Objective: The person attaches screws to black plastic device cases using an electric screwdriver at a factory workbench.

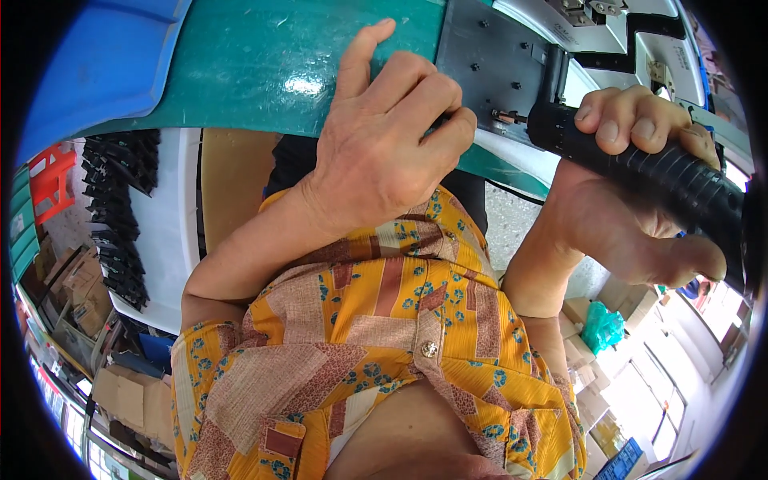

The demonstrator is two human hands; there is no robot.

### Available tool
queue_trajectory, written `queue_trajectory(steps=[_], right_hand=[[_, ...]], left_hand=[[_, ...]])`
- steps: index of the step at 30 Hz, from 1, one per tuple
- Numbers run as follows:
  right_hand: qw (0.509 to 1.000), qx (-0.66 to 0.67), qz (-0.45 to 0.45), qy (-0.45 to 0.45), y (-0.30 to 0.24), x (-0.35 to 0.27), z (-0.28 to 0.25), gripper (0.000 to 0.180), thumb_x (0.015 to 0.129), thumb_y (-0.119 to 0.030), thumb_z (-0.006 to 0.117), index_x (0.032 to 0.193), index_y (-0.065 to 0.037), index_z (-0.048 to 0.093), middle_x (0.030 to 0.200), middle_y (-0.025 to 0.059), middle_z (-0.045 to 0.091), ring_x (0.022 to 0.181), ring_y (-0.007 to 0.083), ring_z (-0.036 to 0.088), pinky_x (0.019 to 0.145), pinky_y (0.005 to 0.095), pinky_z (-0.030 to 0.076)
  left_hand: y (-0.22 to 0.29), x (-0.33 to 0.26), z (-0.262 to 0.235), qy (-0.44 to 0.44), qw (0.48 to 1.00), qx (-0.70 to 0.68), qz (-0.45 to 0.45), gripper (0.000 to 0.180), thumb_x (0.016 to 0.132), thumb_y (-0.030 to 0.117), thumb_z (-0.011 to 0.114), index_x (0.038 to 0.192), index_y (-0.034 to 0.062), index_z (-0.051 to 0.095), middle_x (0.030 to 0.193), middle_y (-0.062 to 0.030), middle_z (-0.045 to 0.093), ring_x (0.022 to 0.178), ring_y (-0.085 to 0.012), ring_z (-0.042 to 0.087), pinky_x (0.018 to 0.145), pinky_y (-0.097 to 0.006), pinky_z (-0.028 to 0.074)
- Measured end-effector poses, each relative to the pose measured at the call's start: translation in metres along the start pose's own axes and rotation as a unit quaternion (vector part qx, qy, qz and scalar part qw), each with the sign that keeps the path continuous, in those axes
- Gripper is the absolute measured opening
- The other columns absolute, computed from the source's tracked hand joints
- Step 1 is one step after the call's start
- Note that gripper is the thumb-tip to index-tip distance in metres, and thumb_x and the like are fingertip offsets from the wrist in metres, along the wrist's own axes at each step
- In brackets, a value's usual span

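Observation:
My left hand (384, 136) rests on a green work surface (256, 64), index finger stretched out, the other fingers curled against the edge of a black metal plate (488, 60). Whatever lies under those fingertips is hidden. My right hand (632, 184) grips a black ribbed electric screwdriver (664, 180) held sideways. Its bit (506, 118) points left, onto the plate's lower edge, right beside my left fingertips. My orange patterned shirt (376, 336) fills the lower middle.
A blue bin (104, 56) sits at the top left. Rows of black parts (120, 216) lie on a white surface at left, near a red crate (52, 180). A white and black moulded part (632, 32) is beyond the plate. Cardboard boxes (120, 392) and a green bag (602, 326) are around.

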State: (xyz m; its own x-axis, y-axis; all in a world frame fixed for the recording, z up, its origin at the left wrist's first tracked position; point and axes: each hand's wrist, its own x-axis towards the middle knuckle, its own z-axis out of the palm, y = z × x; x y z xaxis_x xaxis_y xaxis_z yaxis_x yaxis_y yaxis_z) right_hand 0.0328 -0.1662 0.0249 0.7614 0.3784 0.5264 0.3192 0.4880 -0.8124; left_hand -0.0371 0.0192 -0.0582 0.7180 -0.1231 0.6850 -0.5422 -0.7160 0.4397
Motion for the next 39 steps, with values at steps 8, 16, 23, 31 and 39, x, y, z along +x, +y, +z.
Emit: queue_trajectory(steps=[8,16,23,31,39], right_hand=[[0.998,-0.045,0.024,-0.028,-0.002,0.001,0.007,0.096,0.072,-0.088,0.058,0.131,-0.012,0.061,0.104,0.0074,0.056,0.086,0.0218,0.052,0.077,0.0373,0.042],[0.994,-0.105,-0.002,-0.004,-0.001,-0.003,0.020,0.100,0.067,-0.091,0.057,0.126,-0.011,0.058,0.095,0.0042,0.053,0.077,0.0176,0.050,0.069,0.0339,0.041],[0.989,-0.147,-0.001,0.020,0.006,0.002,0.030,0.096,0.070,-0.089,0.056,0.122,-0.009,0.056,0.090,0.0034,0.051,0.070,0.0165,0.048,0.062,0.0323,0.042],[0.982,-0.183,-0.046,-0.020,-0.006,0.026,0.036,0.090,0.073,-0.087,0.059,0.119,-0.010,0.054,0.083,0.0041,0.052,0.064,0.0167,0.051,0.056,0.0324,0.046],[0.988,-0.111,-0.029,0.105,0.012,-0.008,0.052,0.069,0.077,-0.060,0.081,0.103,-0.006,0.046,0.078,0.0076,0.055,0.064,0.0189,0.056,0.058,0.0332,0.049]], left_hand=[[-0.002,0.000,0.002,0.002,1.000,-0.001,-0.003,0.027,0.055,0.006,0.075,0.082,0.0081,0.072,0.084,-0.0006,0.060,0.082,-0.0217,0.060,0.107,-0.056,0.039],[0.001,0.001,-0.001,-0.019,1.000,-0.013,0.000,0.025,0.057,0.010,0.073,0.082,0.0076,0.071,0.084,-0.0019,0.060,0.082,-0.0219,0.061,0.106,-0.062,0.040],[0.003,-0.001,0.000,-0.025,0.999,-0.026,-0.012,0.025,0.057,0.012,0.074,0.081,0.0057,0.070,0.083,-0.0036,0.060,0.081,-0.0226,0.062,0.105,-0.065,0.040],[-0.001,0.023,-0.005,-0.016,0.999,-0.039,0.022,0.033,0.055,0.014,0.072,0.087,0.0042,0.070,0.089,-0.0069,0.060,0.086,-0.0255,0.060,0.104,-0.067,0.038],[0.010,0.011,-0.012,-0.016,1.000,-0.016,-0.002,0.016,0.068,0.011,0.072,0.084,0.0052,0.069,0.084,-0.0054,0.055,0.085,-0.0252,0.059,0.109,-0.064,0.034]])
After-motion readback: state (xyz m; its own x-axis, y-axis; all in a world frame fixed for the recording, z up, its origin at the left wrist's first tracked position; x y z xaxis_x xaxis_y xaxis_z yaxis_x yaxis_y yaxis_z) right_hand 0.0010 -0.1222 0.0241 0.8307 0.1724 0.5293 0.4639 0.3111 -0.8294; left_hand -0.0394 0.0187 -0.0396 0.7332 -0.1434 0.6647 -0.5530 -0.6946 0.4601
